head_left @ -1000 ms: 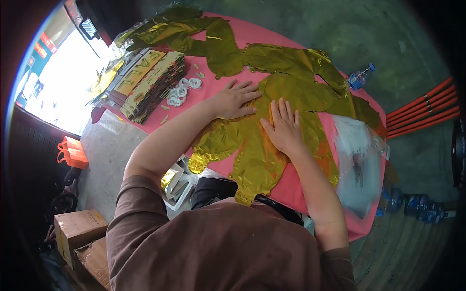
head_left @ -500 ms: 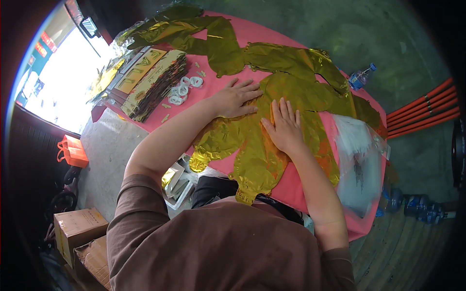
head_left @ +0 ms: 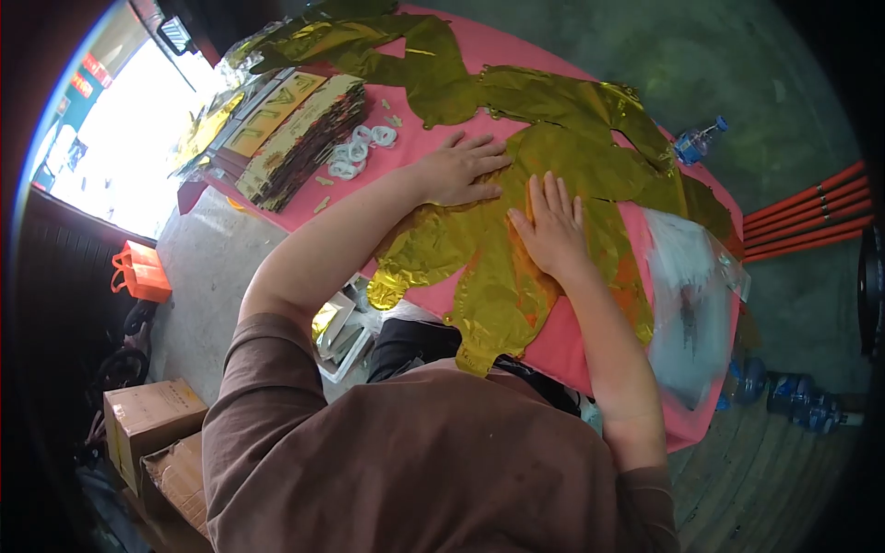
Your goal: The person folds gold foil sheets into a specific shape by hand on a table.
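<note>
On the pink tabletop lies the creased gold foil, with the left hand laid palm down on its far left part, fingers spread, and the right hand flat nearer its middle, fingers slightly apart, neither pinching anything. White coils sit beyond the foil's left side, and a clear plastic bag lies just right of it. The foil looks feather-light, limp, slick and easily torn, so it is probably best pinched gently by its narrow near tab.
</note>
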### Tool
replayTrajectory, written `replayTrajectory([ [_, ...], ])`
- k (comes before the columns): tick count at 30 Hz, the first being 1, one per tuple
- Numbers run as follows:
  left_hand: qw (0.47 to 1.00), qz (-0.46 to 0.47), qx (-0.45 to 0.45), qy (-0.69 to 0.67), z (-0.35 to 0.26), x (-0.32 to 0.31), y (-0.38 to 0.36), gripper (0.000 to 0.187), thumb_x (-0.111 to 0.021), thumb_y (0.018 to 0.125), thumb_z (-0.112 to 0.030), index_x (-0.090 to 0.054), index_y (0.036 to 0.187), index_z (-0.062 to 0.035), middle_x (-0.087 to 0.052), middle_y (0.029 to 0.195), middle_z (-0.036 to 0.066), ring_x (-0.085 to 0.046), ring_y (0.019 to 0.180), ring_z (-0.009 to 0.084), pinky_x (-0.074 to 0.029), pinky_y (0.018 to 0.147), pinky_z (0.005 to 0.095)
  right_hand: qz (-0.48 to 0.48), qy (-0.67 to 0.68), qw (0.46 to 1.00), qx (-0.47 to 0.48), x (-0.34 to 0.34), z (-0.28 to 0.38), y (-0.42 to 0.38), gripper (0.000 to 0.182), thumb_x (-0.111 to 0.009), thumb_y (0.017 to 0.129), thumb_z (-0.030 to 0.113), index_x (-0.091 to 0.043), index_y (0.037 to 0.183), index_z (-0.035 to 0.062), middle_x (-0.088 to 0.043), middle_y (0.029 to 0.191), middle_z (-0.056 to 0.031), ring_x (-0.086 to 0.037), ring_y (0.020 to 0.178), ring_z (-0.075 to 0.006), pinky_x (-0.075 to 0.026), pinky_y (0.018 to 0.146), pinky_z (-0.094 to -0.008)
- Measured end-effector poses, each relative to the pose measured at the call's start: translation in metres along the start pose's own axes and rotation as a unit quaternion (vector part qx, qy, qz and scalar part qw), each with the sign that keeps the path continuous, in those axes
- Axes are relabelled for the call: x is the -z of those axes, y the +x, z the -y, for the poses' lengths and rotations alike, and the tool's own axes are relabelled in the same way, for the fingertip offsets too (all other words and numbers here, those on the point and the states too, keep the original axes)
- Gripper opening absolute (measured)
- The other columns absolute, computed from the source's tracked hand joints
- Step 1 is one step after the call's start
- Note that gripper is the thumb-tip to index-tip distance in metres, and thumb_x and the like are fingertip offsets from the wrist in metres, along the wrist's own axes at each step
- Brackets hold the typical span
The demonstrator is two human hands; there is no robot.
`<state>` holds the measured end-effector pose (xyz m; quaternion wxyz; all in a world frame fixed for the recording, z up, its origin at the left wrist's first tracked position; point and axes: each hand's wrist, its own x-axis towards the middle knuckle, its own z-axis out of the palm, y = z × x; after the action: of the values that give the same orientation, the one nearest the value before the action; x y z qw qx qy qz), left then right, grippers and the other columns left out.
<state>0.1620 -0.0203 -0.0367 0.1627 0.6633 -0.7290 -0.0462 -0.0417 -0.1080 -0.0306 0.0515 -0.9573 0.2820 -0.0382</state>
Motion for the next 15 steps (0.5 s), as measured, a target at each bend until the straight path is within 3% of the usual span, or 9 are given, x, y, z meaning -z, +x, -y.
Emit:
replayTrajectory([
  [13,0.999,0.031,-0.012,-0.024,-0.003,0.012,0.005,0.062,-0.054,0.086,-0.042,-0.036,0.138,-0.0122,-0.03,0.146,0.013,-0.021,0.137,0.0309,-0.015,0.11,0.0516,0.0,0.012,1.0,0.002,0.001,-0.003,-0.003,0.07,-0.04,0.091,0.051,-0.024,0.143,0.006,-0.019,0.149,-0.0177,-0.015,0.139,-0.0311,-0.011,0.111,-0.0481],
  [15,1.0,0.013,0.008,0.01,-0.01,0.017,0.009,0.058,-0.058,0.084,-0.034,-0.042,0.133,-0.0094,-0.037,0.141,0.014,-0.031,0.132,0.0318,-0.023,0.108,0.0487,-0.001,0.011,1.0,-0.002,0.002,-0.005,-0.004,0.07,-0.04,0.091,0.051,-0.024,0.143,0.0061,-0.019,0.149,-0.0178,-0.015,0.139,-0.0314,-0.011,0.111,-0.0481],
])
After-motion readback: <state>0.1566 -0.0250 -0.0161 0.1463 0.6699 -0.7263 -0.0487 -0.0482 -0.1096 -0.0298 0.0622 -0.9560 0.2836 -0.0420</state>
